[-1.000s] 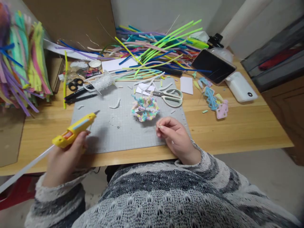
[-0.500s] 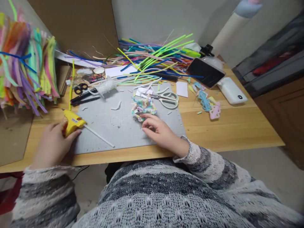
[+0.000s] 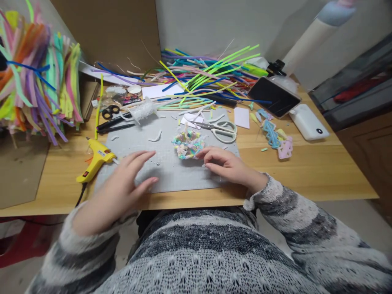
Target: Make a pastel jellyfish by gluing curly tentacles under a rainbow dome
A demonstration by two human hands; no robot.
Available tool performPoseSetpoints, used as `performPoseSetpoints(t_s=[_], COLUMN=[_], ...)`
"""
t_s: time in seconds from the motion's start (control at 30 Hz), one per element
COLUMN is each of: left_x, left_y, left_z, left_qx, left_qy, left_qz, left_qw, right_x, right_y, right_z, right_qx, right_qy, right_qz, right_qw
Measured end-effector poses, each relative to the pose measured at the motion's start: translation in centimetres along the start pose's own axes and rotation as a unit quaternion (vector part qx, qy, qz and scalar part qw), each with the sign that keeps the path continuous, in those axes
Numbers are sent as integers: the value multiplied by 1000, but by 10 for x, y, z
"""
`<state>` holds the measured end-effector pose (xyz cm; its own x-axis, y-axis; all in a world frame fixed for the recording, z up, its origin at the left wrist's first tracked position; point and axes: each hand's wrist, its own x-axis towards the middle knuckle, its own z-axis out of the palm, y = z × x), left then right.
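Observation:
My left hand (image 3: 130,175) is over the grey cutting mat (image 3: 134,143), fingers stretched and apart, holding nothing. A yellow hot glue gun (image 3: 97,159) lies left of it, its glue stick partly hidden behind the hand. My right hand (image 3: 225,163) has thumb and fingers pinched together beside a pastel pipe-cleaner ornament (image 3: 189,145). A tiny shiny bit shows at the fingertips, too small to name. The ornament rests on the mat; whether the right fingers touch it I cannot tell. A small metal piece (image 3: 158,163) lies between the hands.
Scissors (image 3: 225,130) lie behind the ornament. A pile of pipe cleaners (image 3: 208,77) spreads along the wall, and tied bundles (image 3: 39,81) stand at left. A phone (image 3: 274,96), a white power bank (image 3: 310,122) and blue and pink pieces (image 3: 271,134) are at right.
My left hand has let go of the glue gun and moved right over the mat. My right hand has shifted to the ornament's right side, uncovering its front.

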<state>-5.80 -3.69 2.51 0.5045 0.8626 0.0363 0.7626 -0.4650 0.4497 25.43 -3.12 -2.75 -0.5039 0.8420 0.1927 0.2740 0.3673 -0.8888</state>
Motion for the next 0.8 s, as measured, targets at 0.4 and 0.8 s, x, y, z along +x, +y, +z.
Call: performPoseSetpoints(t_s=[0.4, 0.8], left_x=[87, 56], left_y=[0, 7], left_z=[50, 50], left_qx=[-150, -95], left_qy=[16, 9], left_qz=[2, 47], left_qw=[989, 994], right_x=[11, 17], right_y=[14, 3], right_z=[-24, -13], right_qx=[152, -81], right_qy=[81, 147], right_qz=[93, 72], right_qw=[981, 983])
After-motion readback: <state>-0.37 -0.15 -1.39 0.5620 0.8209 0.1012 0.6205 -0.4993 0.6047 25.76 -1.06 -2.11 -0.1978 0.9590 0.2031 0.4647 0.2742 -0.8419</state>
